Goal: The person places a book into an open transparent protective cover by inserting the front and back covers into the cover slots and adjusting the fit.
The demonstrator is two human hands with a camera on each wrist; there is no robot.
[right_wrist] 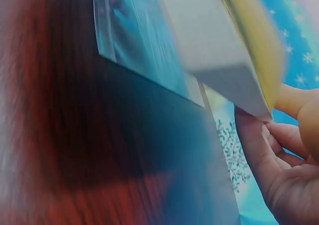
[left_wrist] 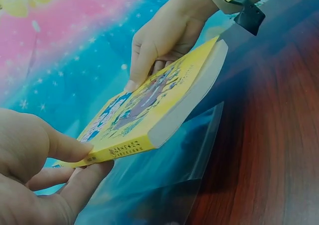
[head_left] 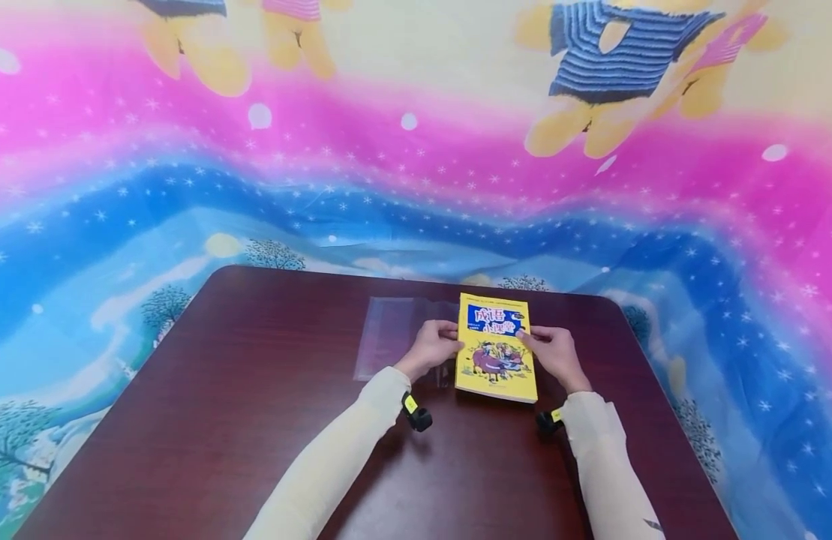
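Note:
Both hands hold a yellow paperback book (head_left: 497, 367) above the table, its illustrated front cover facing up with a blue title panel. My left hand (head_left: 432, 349) pinches the spine edge, thumb on the cover and fingers beneath, as the left wrist view shows at the book's spine (left_wrist: 124, 149). At the opposite edge, my right hand (head_left: 554, 352) grips the book with its thumb on top and fingers under the pages (right_wrist: 219, 80). Below and to the left lies a clear plastic book cover (head_left: 387, 337), flat on the table and partly hidden by the left hand and the book.
The dark red-brown wooden table (head_left: 253, 420) has rounded far corners. Behind it hangs a patterned cloth (head_left: 361, 195) with snowflakes and cartoon bears, reaching down around the table's sides. A black wrist camera (head_left: 419, 417) is strapped to the left wrist.

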